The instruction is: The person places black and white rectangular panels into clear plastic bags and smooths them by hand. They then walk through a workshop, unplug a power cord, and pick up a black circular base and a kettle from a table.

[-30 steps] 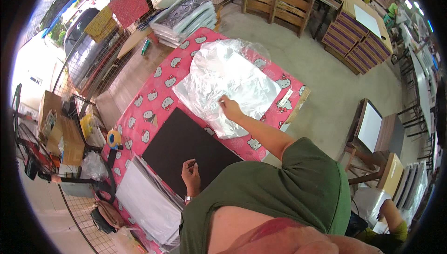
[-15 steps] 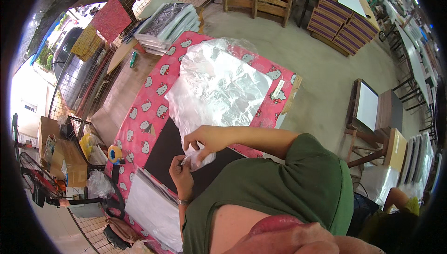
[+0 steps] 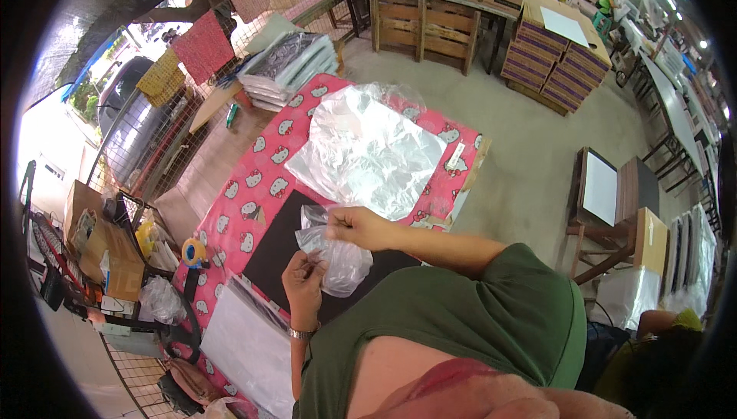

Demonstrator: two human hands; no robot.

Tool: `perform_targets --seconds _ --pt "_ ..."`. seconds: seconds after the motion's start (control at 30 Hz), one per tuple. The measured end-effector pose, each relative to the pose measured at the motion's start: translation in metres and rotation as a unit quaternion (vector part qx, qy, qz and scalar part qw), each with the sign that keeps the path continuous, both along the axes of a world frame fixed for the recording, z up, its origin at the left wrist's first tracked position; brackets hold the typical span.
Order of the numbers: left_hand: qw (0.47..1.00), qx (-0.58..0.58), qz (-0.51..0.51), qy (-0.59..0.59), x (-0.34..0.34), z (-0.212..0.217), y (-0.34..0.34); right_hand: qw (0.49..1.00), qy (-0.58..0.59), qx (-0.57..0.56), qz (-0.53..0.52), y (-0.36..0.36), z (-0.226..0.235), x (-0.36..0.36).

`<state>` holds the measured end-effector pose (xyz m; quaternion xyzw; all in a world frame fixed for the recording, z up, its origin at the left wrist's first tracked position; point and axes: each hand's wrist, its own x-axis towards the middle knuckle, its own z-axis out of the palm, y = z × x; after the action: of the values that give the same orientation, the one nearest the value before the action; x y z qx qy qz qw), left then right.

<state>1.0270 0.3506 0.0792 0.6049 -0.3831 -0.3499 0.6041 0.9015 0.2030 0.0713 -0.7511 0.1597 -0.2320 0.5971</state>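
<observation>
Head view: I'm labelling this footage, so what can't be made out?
All in the head view:
Right hand: fingers blurred, so its exact grip on the clear plastic is unclear.
Black board: near edge hidden by the green shirt.
Co-worker's arm, lower right: the body beyond is lost in shadow.
Distant person in green: too small for detail.

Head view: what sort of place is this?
Probably a packing workshop, judging by the clear plastic on the pink table, the wrapped stack behind it and the cartons.
</observation>
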Motion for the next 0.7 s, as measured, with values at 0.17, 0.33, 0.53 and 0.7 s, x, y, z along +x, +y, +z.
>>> perform_targets --seconds 0.17,0.33,0.53,0.7 --pt "1.0 -0.015 0.008 -0.022 0.013 -0.012 0.018 0.992 -0.119 -0.02 -0.029 0.033 0.013 -0.008" --pt "0.999 -0.039 -0.001 -0.024 -0.001 -0.004 0.017 0.991 -0.036 0.128 -0.008 0.025 0.006 -0.018" --pt "0.995 -0.073 -0.014 -0.064 -0.009 0.006 0.008 0.993 -0.099 -0.053 -0.032 0.044 0.009 -0.014" --pt "0.997 -0.047 0.031 -0.057 -0.016 0.011 0.011 0.996 0.028 -0.08 -0.04 0.033 0.018 -0.025"
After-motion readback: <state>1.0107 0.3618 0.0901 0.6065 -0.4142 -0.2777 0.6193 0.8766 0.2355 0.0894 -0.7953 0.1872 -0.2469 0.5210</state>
